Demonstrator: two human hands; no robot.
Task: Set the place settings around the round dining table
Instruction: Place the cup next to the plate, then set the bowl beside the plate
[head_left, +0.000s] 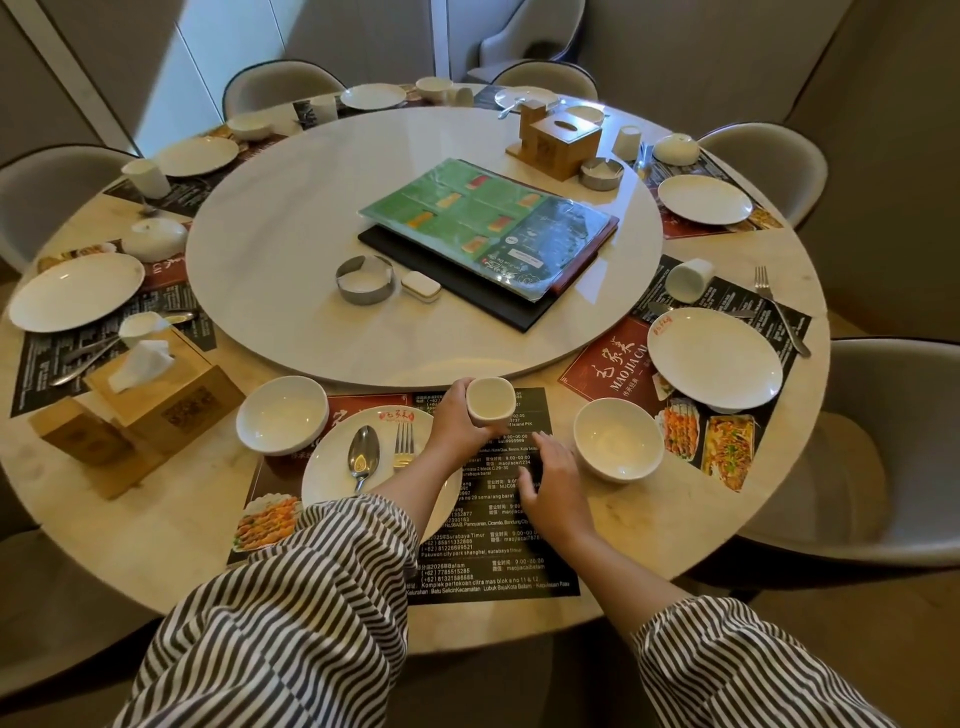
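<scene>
My left hand (457, 426) grips a small white cup (491, 404), upright, over the top of the near paper placemat (498, 540). My right hand (550, 478) hovers flat over the same placemat with fingers apart, holding nothing. On the left of the mat lies a white plate (332, 483) with a spoon (362, 457) and a fork (403, 447) on it. One white bowl (282, 414) stands to the plate's left, another white bowl (618, 439) to the right of my right hand.
The round table (182, 519) carries a white lazy Susan (291, 208) with menus (493, 234), wooden tissue boxes and metal ashtrays. Further settings with plates, cups, bowls and cutlery ring the edge. A wooden tissue box (156, 400) stands near left. Grey chairs surround the table.
</scene>
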